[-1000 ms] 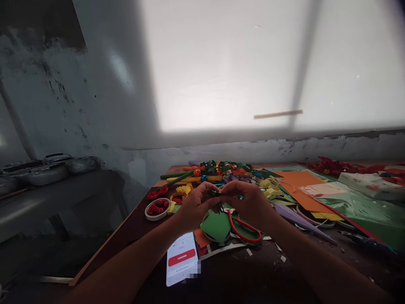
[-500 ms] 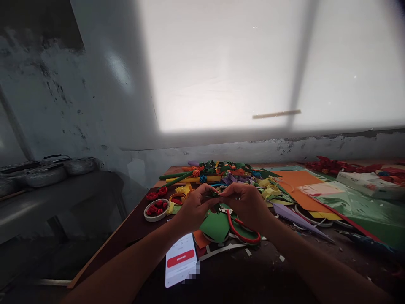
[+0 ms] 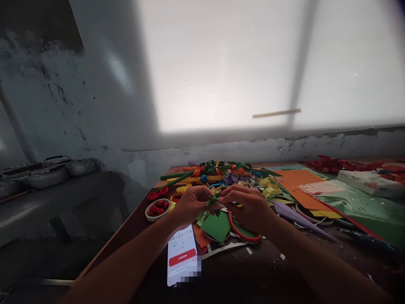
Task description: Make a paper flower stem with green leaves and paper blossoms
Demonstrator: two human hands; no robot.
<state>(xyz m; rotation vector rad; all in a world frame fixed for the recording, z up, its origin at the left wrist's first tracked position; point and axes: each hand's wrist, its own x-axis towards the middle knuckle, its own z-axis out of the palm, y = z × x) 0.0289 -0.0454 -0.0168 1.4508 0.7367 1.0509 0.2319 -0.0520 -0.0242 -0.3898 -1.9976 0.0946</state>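
Dark wooden table [image 3: 133, 228] first, scuffed and littered with paper snippets, and over it both hands meet at the middle. The left hand [image 3: 190, 204] is curled nearly closed, fingertips pinching a small green paper piece [image 3: 211, 201]; the right hand [image 3: 248, 207] mirrors it, fingers bent in tight on the same scrap from the other side (a jagged, leaf-like bit, hard to read finer than that). The piece sits in the air between the two hands, just above a flat green paper sheet [image 3: 217, 226]. Beside that, red-handled scissors [image 3: 242, 234] lie looped on the table. Nearer the camera, a phone [image 3: 182, 253] glows, screen up. Left of the hands, a small round dish [image 3: 157, 210] holds rolled red paper roses.
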